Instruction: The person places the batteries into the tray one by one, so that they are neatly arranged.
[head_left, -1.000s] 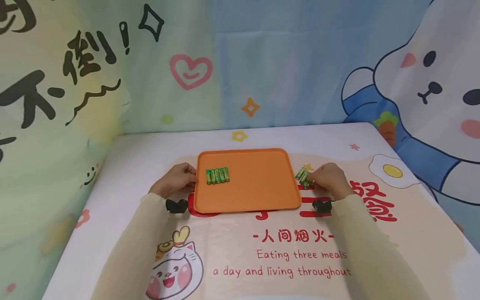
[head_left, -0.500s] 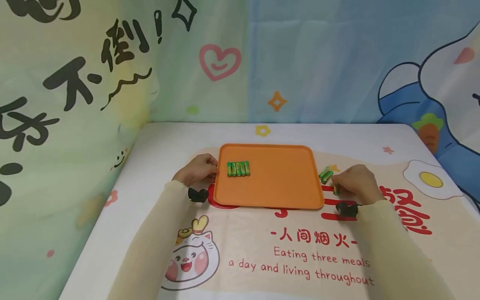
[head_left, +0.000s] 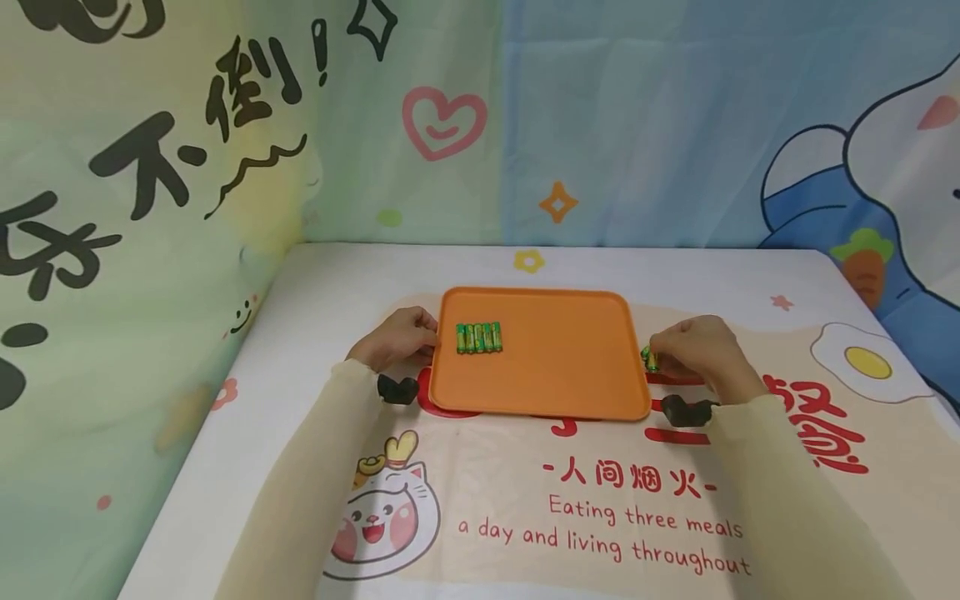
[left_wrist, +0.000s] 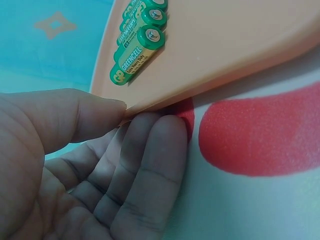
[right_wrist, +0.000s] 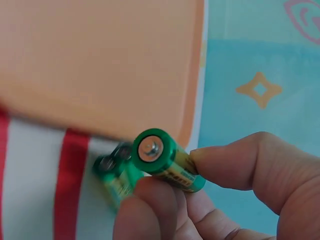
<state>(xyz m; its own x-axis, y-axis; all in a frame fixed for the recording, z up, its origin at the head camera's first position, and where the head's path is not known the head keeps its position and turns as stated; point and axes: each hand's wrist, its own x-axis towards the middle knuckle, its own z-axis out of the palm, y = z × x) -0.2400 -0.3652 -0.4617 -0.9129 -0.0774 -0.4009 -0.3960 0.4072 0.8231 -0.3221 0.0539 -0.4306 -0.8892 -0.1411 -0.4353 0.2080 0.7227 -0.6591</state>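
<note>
1. The left hand is pinching the left rim of the orange tray: in the left wrist view the thumb is pressing on top of the rim while the other fingers are lying curled beneath it, against the printed tablecloth

2. A row of five green GP Greencell batteries is lying side by side inside the tray, near its left edge and just beside the left hand; the left wrist view is showing their metal tips pointing away from the rim

3. The tray itself is sitting flat in the middle of the tablecloth, between the two hands, with most of its floor showing bare orange

4. The right hand is hovering just beside the tray's right edge, its thumb and fingertips closed on a single green battery; the right wrist view is showing this battery end-on, its metal cap facing the camera

5. Under that held battery, more loose green batteries are lying on the cloth over the red stripes, blurred, so their exact count is hard to tell

6. Cream sleeves are covering both forearms, and a small black wrist mount is sitting at each wrist

7. Behind the table, a cartoon backdrop with a pink heart is hanging
</note>
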